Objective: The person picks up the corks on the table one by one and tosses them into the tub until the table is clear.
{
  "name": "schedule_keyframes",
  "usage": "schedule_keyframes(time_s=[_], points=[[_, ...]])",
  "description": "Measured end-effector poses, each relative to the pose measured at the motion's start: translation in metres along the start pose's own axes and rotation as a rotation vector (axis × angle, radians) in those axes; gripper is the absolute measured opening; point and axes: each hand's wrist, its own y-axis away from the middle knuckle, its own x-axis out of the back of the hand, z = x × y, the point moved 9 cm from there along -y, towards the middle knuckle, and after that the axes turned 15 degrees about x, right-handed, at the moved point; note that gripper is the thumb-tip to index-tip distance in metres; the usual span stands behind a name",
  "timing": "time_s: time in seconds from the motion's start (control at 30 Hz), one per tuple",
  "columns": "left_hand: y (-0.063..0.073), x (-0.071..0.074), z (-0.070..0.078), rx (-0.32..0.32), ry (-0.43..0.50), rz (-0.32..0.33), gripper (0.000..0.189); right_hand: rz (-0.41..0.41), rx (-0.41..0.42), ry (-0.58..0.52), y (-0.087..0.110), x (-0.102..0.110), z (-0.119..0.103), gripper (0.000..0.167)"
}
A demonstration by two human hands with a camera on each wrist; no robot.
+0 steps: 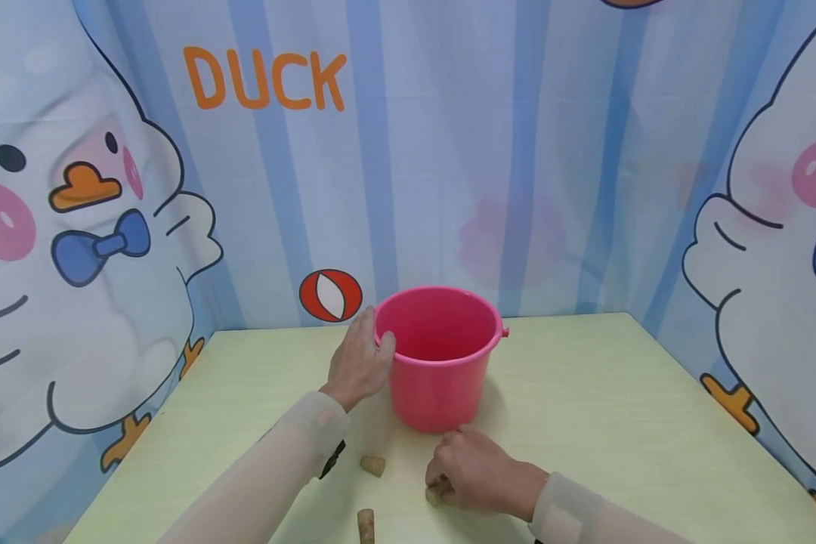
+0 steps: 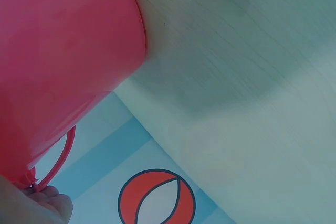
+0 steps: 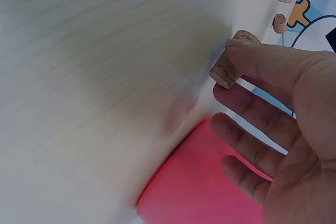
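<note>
1. Pink bucket [image 1: 438, 394] stands upright on the desk [image 1: 578, 400]; its wall sits close to the right hand [image 1: 474, 470], so leave clearance.
2. At its left rim, the left hand [image 1: 359, 361] grips; even pressure should keep it steady.
3. In front, the right hand pinches the held cork [image 3: 224, 72]; best gripped squarely across its sides.
4. Apart, leftward, lie a nearer cork [image 1: 366, 525] and a farther cork [image 1: 373, 465].

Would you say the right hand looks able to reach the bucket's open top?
Probably yes: the right hand, pinching a cork, is near the pink bucket, which stands uncovered; the left hand grips its left side.
</note>
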Motion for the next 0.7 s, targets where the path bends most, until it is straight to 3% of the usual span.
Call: schedule_keyframes(time_s=[0.7], points=[[0.000, 0.000, 0.000, 0.010, 0.001, -0.006, 0.078, 0.077, -0.075, -0.052, 0.006, 0.017, 0.004, 0.010]])
